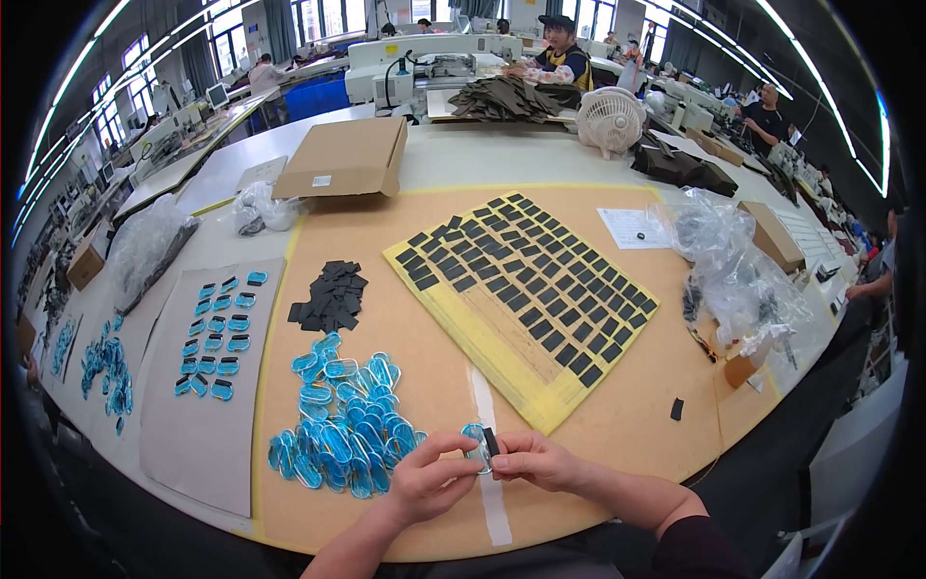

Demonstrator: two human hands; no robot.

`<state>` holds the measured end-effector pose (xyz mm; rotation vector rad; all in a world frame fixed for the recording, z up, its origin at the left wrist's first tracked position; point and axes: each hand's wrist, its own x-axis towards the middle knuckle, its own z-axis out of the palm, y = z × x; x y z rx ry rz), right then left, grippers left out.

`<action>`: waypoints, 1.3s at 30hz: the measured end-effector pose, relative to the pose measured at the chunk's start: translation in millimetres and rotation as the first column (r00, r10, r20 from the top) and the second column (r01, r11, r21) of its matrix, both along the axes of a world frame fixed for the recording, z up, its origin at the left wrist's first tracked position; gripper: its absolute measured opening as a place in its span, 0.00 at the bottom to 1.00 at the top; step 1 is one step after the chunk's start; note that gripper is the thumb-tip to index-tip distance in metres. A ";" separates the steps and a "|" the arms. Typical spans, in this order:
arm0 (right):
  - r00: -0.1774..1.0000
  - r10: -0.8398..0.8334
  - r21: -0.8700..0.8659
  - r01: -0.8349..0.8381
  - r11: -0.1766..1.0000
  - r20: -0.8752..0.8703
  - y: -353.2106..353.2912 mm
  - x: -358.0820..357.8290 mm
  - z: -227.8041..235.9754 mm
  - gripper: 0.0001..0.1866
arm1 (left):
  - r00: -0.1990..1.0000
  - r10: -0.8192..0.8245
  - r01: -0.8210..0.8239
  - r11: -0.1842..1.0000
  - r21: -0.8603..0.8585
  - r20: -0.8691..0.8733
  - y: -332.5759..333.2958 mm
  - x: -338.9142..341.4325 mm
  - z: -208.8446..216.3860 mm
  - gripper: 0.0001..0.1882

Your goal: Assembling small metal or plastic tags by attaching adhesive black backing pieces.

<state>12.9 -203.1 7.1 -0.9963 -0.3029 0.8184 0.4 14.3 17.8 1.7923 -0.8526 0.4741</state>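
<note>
Near the table's front edge, my left hand (pixel 434 480) pinches a shiny blue oval piece (pixel 473 434) with a pale rim. My right hand (pixel 532 459) pinches a small black strip (pixel 491 441) against the oval's right side. The fingers of both hands hide part of the two pieces. Just left of my hands lies a heap of similar blue ovals (pixel 352 434). Beyond it is a pile of black rectangular patches (pixel 331 297). A yellow-edged board (pixel 463 343) farther off bears rows of black patches, with a bare strip along its near left side.
On the left, a grey sheet (pixel 164 439) carries rows of blue ovals with black strips; more ovals (pixel 108 372) lie beyond it. A cardboard box (pixel 342 159), a white fan (pixel 611 121) and clear plastic bags (pixel 738 275) stand around. One loose patch (pixel 677 410) lies right. A person sits across.
</note>
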 end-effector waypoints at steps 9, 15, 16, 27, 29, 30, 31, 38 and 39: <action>0.978 0.065 0.227 -0.019 0.974 -0.196 -3.8 -5.5 -8.2 0.11 | 0.998 -0.036 0.034 0.998 -0.060 -0.046 0.9 0.5 3.7 0.14; 0.982 0.075 0.245 -0.031 0.969 -0.174 -2.7 -5.5 -9.1 0.12 | 0.995 -0.064 0.058 0.994 -0.090 -0.072 1.1 0.2 3.0 0.15; 0.982 0.075 0.245 -0.030 0.969 -0.175 -2.4 -6.5 -8.5 0.12 | 0.995 -0.068 0.061 0.994 -0.095 -0.077 1.4 -0.6 2.5 0.15; 0.992 -0.062 -0.072 0.070 0.995 0.107 4.3 -7.7 -2.5 0.11 | 0.993 0.068 -0.083 0.985 -0.148 -0.099 10.0 -2.0 -8.9 0.16; 0.988 -0.080 -0.082 0.091 0.992 0.135 5.1 -4.8 -3.3 0.11 | 0.994 0.078 -0.088 0.985 -0.149 -0.073 8.0 2.4 -10.5 0.16; 0.977 -0.101 -0.098 0.121 0.988 0.186 5.0 -2.6 -3.1 0.11 | 0.996 0.081 -0.084 0.984 -0.160 -0.023 6.7 4.8 -10.5 0.17; 0.969 -0.135 -0.117 0.162 0.980 0.207 3.0 0.6 -0.6 0.11 | 0.997 0.076 -0.077 0.983 -0.169 -0.013 4.9 9.7 -9.7 0.17; 0.962 -0.217 -0.090 0.234 0.968 0.166 -0.2 7.8 2.1 0.10 | 0.996 0.085 -0.078 0.984 -0.159 0.041 7.1 14.3 -18.3 0.18; 0.959 -0.218 -0.115 0.241 0.964 0.182 1.1 6.7 3.4 0.10 | 0.996 0.084 -0.077 0.985 -0.155 0.038 7.6 13.0 -21.1 0.19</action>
